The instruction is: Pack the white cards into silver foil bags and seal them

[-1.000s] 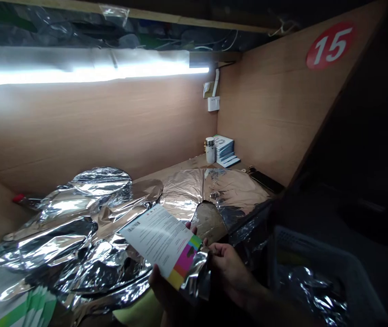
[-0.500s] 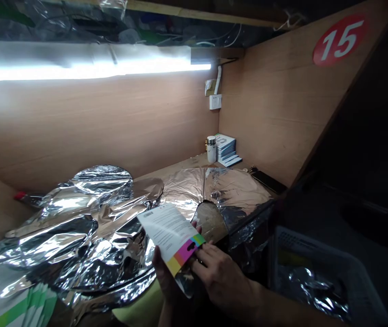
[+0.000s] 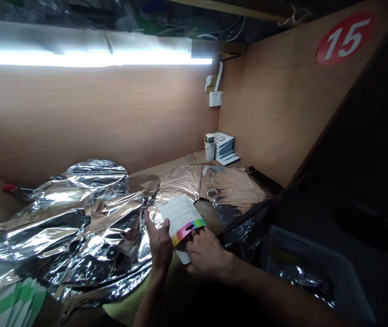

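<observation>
A white printed card [image 3: 179,213] with a rainbow strip and a hang hole at its near end lies tilted over the crumpled silver foil [image 3: 78,227] at the front of the wooden bench. My left hand [image 3: 159,243] rests against the card's left edge, thumb on the card and fingers spread on the foil. My right hand [image 3: 205,253] pinches the card's near end by the rainbow strip. A flat sheet of copper-toned foil [image 3: 228,186] spreads out behind the card.
A small jar [image 3: 209,146] and a stack of booklets [image 3: 226,148] stand in the back right corner. A dark phone [image 3: 265,180] lies by the right wall. Green-striped cards [image 3: 13,302] sit at the near left. A grey bin [image 3: 303,272] with foil stands at the right.
The card came down from being held up and now lies low over the foil. My left hand moved from under it to its left edge; my right hand took its near end.
</observation>
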{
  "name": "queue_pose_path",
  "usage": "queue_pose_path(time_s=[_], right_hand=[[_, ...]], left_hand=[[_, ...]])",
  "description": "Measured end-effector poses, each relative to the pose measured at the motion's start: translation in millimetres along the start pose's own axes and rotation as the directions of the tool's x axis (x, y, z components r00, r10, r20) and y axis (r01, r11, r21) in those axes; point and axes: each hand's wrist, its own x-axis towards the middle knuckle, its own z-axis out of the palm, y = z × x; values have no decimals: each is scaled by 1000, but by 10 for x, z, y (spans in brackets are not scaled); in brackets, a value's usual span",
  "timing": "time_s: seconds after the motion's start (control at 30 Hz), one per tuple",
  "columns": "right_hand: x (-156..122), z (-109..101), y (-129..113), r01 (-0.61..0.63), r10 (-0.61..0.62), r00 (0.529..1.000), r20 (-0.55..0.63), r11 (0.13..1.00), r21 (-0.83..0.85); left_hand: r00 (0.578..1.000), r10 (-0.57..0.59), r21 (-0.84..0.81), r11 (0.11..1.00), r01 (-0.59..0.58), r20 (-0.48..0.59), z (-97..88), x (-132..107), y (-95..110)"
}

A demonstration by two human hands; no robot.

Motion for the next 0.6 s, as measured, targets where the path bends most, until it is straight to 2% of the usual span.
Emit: queue_pose_path(time_s=[0.03, 0.07, 0.13, 0.17, 0.2, 0.3, 0.33, 0.4, 0.5, 0.6], right_hand=[[12, 109, 34, -10, 10, 1000, 2, 1000, -9], [-3, 212, 63, -12, 12, 1000, -3, 1000, -19], [-111, 350, 106, 15, -16, 999, -38, 999, -44], [-194, 372, 128, 50, -53, 997, -61, 997, -54], [-288, 363, 155, 104, -109, 991, -78, 993, -56], [-546, 235, 293, 329, -328, 938, -114, 944, -3], [-599, 196, 360, 373, -367, 919, -142, 928, 17], [-635, 178, 518, 387, -377, 907, -190, 922, 17], [-553, 295, 759, 361, -353, 909, -223, 932, -4], [-419, 429, 904, 342, -297, 911, -287, 932, 120]], left_hand=[[997, 66, 232, 970, -74, 44, -65, 69, -62], [986, 95, 427, 893, -145, 136, -120, 120, -132], [934, 56, 693, 655, -302, 354, -187, 171, -274], [901, 22, 755, 537, -377, 434, -198, 177, -335], [875, 3, 776, 461, -430, 483, -197, 173, -383], [825, 21, 798, 242, -552, 564, -165, 135, -438], [820, 54, 797, 207, -568, 570, -160, 113, -426], [810, 126, 786, 198, -586, 572, -180, 45, -375], [778, 171, 735, 260, -627, 604, -300, -120, -298], [724, 193, 668, 287, -687, 662, -452, -287, -318]])
